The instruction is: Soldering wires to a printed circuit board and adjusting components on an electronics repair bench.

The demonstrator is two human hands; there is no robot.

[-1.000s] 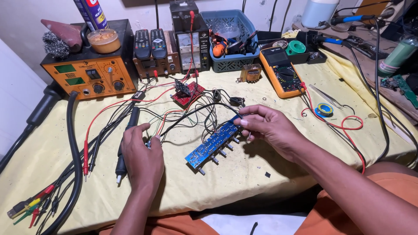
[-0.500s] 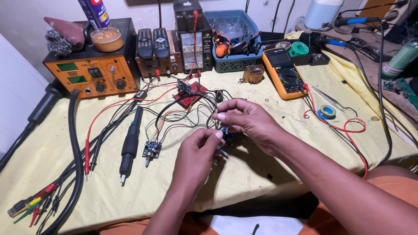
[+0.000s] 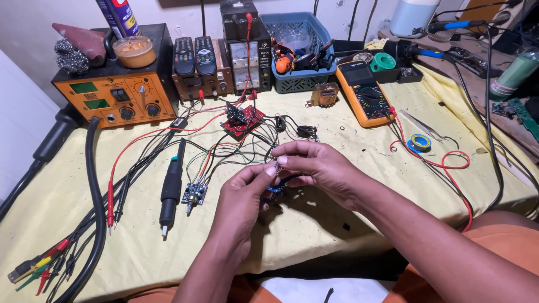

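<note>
Your left hand [image 3: 241, 205] and right hand [image 3: 314, 168] meet over the middle of the counter [image 3: 393, 185], fingertips touching, both pinched shut on the blue circuit board [image 3: 274, 189]. Only a sliver of the board shows below the fingers [image 3: 275, 166]; the rest is hidden, so its tilt can't be read. Black wires run from it up toward the red circuit board [image 3: 242, 119], which sits toward the back edge.

Against one second ago: the blue board lay flat and long under your right hand alone, and your left hand rested beside the black soldering handpiece [image 3: 171, 188]. Half a second ago the left hand had already come across to the board. Now both hands are lifted a bit higher and closed tighter together, and less of the board shows.

The handpiece lies untouched to the left of your hands, with a small blue module [image 3: 193, 194] just beside it. The orange soldering station [image 3: 115, 90] stands at the back left corner, the yellow multimeter [image 3: 364, 92] at the back right. A blue tape roll [image 3: 419, 142] lies near the right edge, well apart from your hands.
</note>
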